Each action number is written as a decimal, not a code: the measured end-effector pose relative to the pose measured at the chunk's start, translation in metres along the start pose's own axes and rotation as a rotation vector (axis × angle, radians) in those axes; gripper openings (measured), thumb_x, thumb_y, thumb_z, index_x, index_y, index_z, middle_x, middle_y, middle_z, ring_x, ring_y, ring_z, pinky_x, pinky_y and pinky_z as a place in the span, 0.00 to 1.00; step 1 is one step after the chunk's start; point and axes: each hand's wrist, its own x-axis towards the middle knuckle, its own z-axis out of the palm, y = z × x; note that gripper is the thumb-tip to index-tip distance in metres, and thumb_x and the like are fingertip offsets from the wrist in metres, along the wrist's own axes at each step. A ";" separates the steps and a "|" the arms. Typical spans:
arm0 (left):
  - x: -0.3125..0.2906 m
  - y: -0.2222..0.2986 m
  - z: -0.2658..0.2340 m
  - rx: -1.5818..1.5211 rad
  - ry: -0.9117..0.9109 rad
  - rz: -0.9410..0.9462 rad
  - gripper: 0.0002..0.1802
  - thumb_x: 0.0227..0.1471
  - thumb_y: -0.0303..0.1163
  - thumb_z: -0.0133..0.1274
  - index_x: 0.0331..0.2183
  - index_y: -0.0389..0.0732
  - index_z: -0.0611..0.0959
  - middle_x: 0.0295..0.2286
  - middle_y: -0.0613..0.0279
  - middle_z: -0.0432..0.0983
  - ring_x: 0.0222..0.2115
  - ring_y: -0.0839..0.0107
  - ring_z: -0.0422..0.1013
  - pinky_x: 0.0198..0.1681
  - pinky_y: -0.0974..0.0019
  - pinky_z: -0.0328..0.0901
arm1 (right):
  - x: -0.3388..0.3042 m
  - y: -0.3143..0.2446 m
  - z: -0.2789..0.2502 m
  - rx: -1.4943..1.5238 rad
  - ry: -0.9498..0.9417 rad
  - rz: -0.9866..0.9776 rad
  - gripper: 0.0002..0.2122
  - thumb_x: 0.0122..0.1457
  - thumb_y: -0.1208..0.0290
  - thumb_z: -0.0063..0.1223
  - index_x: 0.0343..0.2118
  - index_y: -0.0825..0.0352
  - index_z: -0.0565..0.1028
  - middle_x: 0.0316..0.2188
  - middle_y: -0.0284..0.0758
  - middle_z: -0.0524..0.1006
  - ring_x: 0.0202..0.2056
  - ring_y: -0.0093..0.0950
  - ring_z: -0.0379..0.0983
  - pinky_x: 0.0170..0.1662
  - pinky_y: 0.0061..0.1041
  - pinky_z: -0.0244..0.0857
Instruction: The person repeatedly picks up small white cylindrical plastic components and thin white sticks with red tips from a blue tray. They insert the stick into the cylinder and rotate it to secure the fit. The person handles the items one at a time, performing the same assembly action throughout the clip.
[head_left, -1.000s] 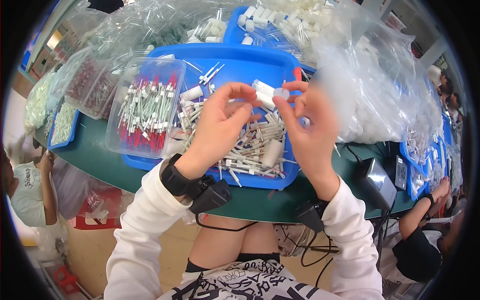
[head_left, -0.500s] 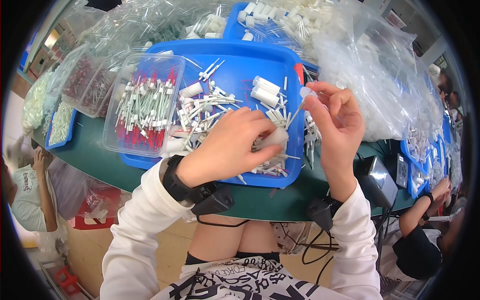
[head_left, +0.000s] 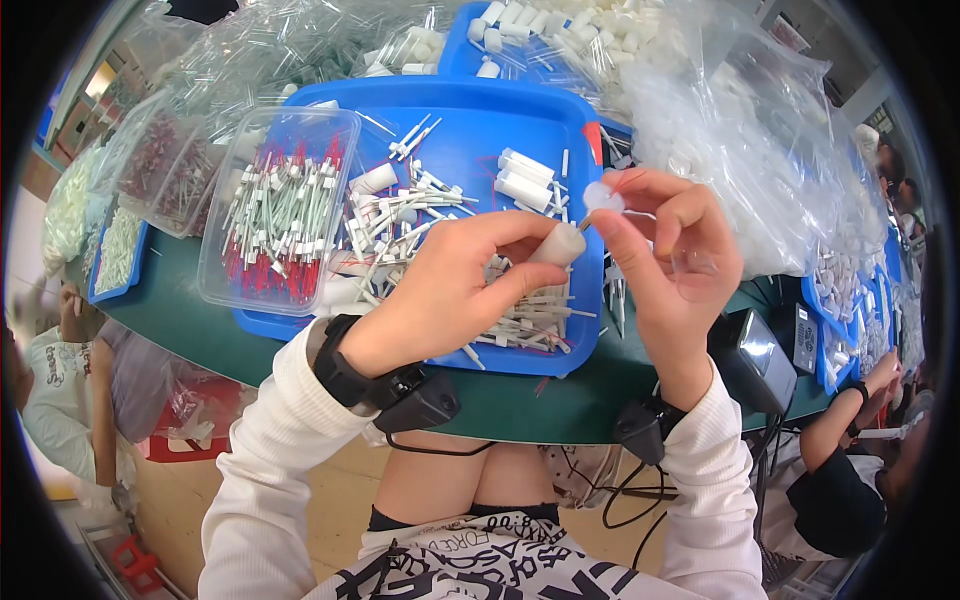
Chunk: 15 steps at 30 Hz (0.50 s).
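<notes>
Over the blue tray (head_left: 450, 95), my left hand (head_left: 440, 280) grips a white cylinder (head_left: 560, 245) between thumb and fingers, its round end turned toward my right hand. My right hand (head_left: 680, 245) pinches a small translucent round disc piece (head_left: 604, 197) with a thin stem; the stem's tip is close to the cylinder's end, and I cannot tell if they touch. Red thin strands show by the right fingertips. Beneath my left hand lie loose white sticks (head_left: 410, 205) with small blocks on them, partly covered by the hand. Further white cylinders (head_left: 525, 180) rest at the tray's right side.
A clear plastic box (head_left: 280, 210) of red-tipped sticks stands on the tray's left. Big clear bags (head_left: 710, 150) crowd the right and back. A black device (head_left: 755, 360) sits at the right table edge. Other people (head_left: 830, 480) work at both sides.
My left hand has lifted the white cylinder up and right, turning its end toward my right hand. The disc piece in my right hand has come slightly lower and left, nearer the cylinder.
</notes>
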 end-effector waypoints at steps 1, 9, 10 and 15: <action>0.000 -0.001 0.001 -0.095 0.008 -0.023 0.16 0.47 0.25 0.53 0.40 0.33 0.74 0.31 0.57 0.75 0.35 0.72 0.72 0.36 0.71 0.65 | -0.001 0.002 -0.002 -0.048 -0.047 -0.003 0.15 0.43 0.85 0.58 0.19 0.66 0.60 0.33 0.43 0.73 0.28 0.20 0.71 0.30 0.17 0.67; -0.002 0.002 0.000 -0.485 -0.170 -0.150 0.17 0.53 0.23 0.44 0.46 0.31 0.69 0.39 0.57 0.71 0.40 0.72 0.69 0.41 0.71 0.64 | 0.011 0.002 -0.013 0.333 -0.117 0.459 0.11 0.49 0.80 0.54 0.20 0.63 0.61 0.29 0.39 0.74 0.30 0.20 0.69 0.32 0.19 0.66; -0.002 0.003 0.000 -0.480 -0.174 -0.166 0.17 0.53 0.23 0.43 0.46 0.31 0.69 0.39 0.57 0.71 0.40 0.72 0.69 0.40 0.71 0.64 | 0.011 0.003 -0.016 0.328 -0.175 0.483 0.11 0.50 0.79 0.54 0.20 0.63 0.61 0.29 0.39 0.74 0.30 0.20 0.69 0.33 0.20 0.66; 0.000 0.009 0.000 -0.453 -0.153 -0.216 0.17 0.53 0.23 0.43 0.47 0.32 0.68 0.39 0.59 0.71 0.40 0.73 0.69 0.38 0.72 0.65 | 0.009 0.000 -0.011 0.292 -0.142 0.467 0.13 0.48 0.82 0.55 0.19 0.64 0.61 0.27 0.37 0.74 0.31 0.20 0.70 0.34 0.18 0.65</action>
